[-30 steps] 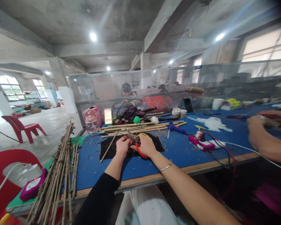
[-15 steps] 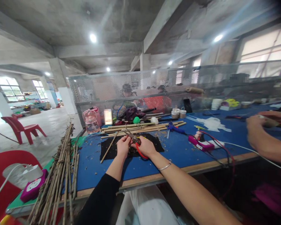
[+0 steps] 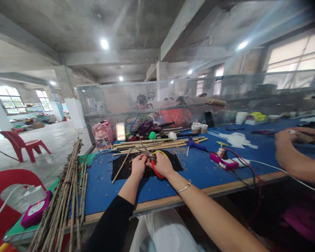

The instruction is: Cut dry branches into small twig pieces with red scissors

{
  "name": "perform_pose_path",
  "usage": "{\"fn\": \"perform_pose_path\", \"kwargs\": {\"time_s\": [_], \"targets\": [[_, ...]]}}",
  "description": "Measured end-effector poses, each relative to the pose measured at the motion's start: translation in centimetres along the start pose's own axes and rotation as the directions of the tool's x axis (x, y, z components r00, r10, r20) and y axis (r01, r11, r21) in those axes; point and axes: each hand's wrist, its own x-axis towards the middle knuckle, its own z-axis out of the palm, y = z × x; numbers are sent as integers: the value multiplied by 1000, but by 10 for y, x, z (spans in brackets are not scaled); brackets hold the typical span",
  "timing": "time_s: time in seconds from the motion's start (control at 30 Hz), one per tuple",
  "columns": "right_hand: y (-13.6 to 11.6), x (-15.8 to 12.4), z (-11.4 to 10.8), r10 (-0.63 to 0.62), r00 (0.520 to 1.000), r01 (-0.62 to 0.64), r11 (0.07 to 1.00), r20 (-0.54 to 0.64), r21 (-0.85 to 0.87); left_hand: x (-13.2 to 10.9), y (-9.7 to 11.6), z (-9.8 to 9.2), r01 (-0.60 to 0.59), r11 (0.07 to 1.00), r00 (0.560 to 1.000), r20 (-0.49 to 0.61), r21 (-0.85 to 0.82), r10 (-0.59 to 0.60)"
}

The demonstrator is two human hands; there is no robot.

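My right hand (image 3: pixel 163 164) is wrapped round a pair of shears with a red and a yellow handle. Their metal blades (image 3: pixel 146 151) point up and left, over my left hand (image 3: pixel 139 165). The left fingers are pinched together just beside the blades; what they hold is too small to make out. Both hands are above a black cloth (image 3: pixel 173 161) strewn with brown scraps. A thin stick (image 3: pixel 121 166) lies slanting across the cloth's left part.
Long sticks (image 3: pixel 162 143) lie behind the cloth. A bundle of twigs (image 3: pixel 65 189) leans at the table's left end. A blue glue gun (image 3: pixel 195 144) and a purple power strip (image 3: pixel 224 161) are to the right. Another person's hands (image 3: pixel 287 143) work at far right.
The view has shifted slightly. My right hand has changed its hold a little, and more of the yellow handle shows now. My left hand stays close to the blades.
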Motion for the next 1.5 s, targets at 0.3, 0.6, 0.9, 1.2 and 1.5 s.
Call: {"fn": "perform_pose_path", "kwargs": {"time_s": [0.3, 0.6, 0.9, 1.2, 1.5], "targets": [[-3, -2, -7, 80, 989, -80, 997, 125, -7, 2, -1, -4, 6, 1000, 998, -63, 12, -5], [0, -2, -4, 93, 989, -90, 996, 116, -28, 2, 4, -5, 35, 997, 985, -164, -72, -46], [2, -1, -3, 1, 994, -3, 1000, 111, 14, 2, 5, -7, -46, 985, 978, -191, 166, 78], [5, -1, -5, 21, 993, -32, 995, 113, 91, 3, 5, -8, -75, 993, 992, -98, 90, 84], [4, -1, -5, -4, 995, -4, 997, 96, 83, -7, 12, -9, -262, 815, 953, 7, 517, 302]]}}
